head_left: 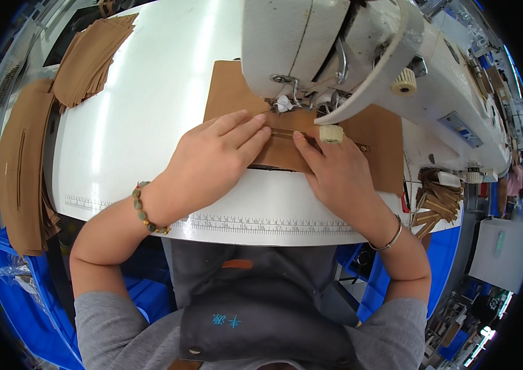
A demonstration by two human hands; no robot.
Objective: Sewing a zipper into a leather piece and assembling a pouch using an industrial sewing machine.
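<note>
Brown leather piece (369, 132), partly hidden by sewing machine (311, 43); flat left hand (215, 161), right hand (335, 172) press it.

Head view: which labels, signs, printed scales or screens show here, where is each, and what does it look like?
Panel: on the sewing machine body, right; small grey-blue rectangle.
Ruler scale: along the table front edge; thin dark marks on white.
Apron mark: on the chest; small blue embroidery on dark grey.

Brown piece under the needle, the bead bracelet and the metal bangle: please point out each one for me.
Brown piece (227, 92), head view, bare upper left part beside the sewing machine.
Bead bracelet (142, 213), head view, beads on the left wrist.
Metal bangle (392, 237), head view, band on the right wrist.
</note>
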